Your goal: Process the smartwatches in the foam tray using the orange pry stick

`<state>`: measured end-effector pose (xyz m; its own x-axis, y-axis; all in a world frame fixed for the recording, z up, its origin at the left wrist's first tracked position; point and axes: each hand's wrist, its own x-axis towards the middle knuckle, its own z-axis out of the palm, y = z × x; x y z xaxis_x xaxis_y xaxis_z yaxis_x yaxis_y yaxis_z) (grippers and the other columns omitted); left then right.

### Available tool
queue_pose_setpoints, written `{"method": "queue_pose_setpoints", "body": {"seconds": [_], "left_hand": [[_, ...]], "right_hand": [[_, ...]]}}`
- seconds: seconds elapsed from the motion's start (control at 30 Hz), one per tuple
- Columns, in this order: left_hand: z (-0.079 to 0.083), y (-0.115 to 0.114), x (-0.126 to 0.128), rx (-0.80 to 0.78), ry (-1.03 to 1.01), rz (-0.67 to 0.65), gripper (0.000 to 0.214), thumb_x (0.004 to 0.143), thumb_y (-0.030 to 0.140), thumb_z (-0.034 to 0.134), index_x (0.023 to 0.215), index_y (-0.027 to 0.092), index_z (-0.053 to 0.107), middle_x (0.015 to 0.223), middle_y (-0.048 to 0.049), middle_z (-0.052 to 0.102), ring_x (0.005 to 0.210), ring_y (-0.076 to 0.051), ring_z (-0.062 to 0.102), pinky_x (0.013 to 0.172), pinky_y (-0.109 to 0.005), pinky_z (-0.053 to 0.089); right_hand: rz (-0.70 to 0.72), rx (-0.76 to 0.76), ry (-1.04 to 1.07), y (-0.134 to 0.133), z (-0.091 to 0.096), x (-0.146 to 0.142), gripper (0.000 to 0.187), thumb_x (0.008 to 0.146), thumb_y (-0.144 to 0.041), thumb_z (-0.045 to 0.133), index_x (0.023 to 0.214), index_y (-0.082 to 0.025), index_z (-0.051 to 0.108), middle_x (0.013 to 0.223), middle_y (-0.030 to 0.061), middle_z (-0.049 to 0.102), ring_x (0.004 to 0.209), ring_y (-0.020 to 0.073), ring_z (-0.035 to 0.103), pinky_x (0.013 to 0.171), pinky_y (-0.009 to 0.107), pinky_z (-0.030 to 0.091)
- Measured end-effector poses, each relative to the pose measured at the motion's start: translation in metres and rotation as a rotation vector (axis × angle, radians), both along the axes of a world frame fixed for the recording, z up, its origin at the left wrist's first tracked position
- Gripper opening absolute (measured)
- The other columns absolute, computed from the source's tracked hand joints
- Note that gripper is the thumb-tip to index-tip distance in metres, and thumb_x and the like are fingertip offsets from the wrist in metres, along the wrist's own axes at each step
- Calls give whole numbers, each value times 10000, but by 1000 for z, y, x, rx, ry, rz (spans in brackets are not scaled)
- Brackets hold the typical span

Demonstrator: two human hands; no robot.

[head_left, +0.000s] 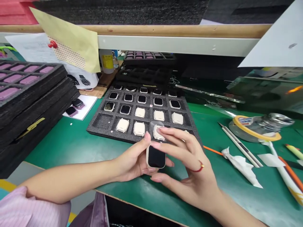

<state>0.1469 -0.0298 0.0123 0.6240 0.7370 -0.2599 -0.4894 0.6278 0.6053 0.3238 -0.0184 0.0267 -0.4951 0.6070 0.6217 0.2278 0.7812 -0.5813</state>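
My left hand (pixel 132 160) grips a smartwatch case (pixel 156 157) with a pale frame, its dark screen facing up. Over it reaches my right hand (pixel 189 160), fingers stretched apart and a red ring on one of them. The index fingertip meets the watch's top edge, and the thumb is just below its bottom edge. By the middle fingertip shows a clear film (pixel 155 123); whether it clings to that finger I cannot tell. Just beyond the hands lies a black foam tray (pixel 101 121) of watch cases, some screen up, others with cream backs up.
Stacked foam trays (pixel 42 94) with purple cases stand left, beside two purple watches (pixel 71 111) on a white pad. Right are a glass bottle (pixel 251 126), tweezers (pixel 239 145), crumpled tissue (pixel 241 167) and a toothbrush (pixel 284 173). A shelf edge (pixel 165 42) crosses above.
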Motion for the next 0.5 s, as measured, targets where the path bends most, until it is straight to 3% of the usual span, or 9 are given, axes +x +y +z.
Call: {"method": "queue_pose_setpoints", "body": {"seconds": [0.1, 0.2, 0.3, 0.43, 0.5], "left_hand": [[1, -1, 0, 16, -7, 9, 616, 832, 745, 603, 927, 146, 714, 551, 34, 504, 434, -80, 361, 452, -229, 242], [2, -1, 0, 33, -9, 3, 636, 814, 759, 609, 921, 140, 711, 611, 13, 558, 432, -69, 370, 456, -218, 257], [2, -1, 0, 25, -29, 8, 624, 819, 760, 603, 873, 147, 704, 702, -22, 648, 438, -56, 391, 472, -208, 275], [0, -1, -2, -7, -52, -4, 670, 774, 785, 633, 969, 155, 752, 808, -61, 728, 442, -58, 418, 468, -215, 308], [-1, -1, -3, -13, -52, -7, 683, 767, 784, 643, 997, 153, 764, 821, -67, 734, 444, -58, 426, 459, -217, 298]], "right_hand": [[56, 47, -45, -2, 0, 2, 274, 877, -269, 743, 1150, -252, 715, 1482, 116, 450, 1360, 303, 540, 1108, 468, 533], [66, 53, 74, 0, 2, 7, 123, 907, -171, 679, 981, -247, 741, 1452, 80, 487, 1319, 273, 579, 1115, 426, 534], [12, -6, 149, 2, 2, 7, 220, 892, -178, 703, 1096, -260, 716, 1431, 87, 485, 1354, 277, 541, 1168, 452, 479], [5, -126, 62, 3, -2, 0, 644, 806, -365, 822, 1382, -261, 554, 1452, 130, 459, 1417, 303, 456, 1190, 495, 436], [9, -137, 26, 2, -3, -3, 663, 791, -359, 838, 1380, -268, 548, 1437, 124, 479, 1399, 278, 475, 1183, 466, 449]]}}
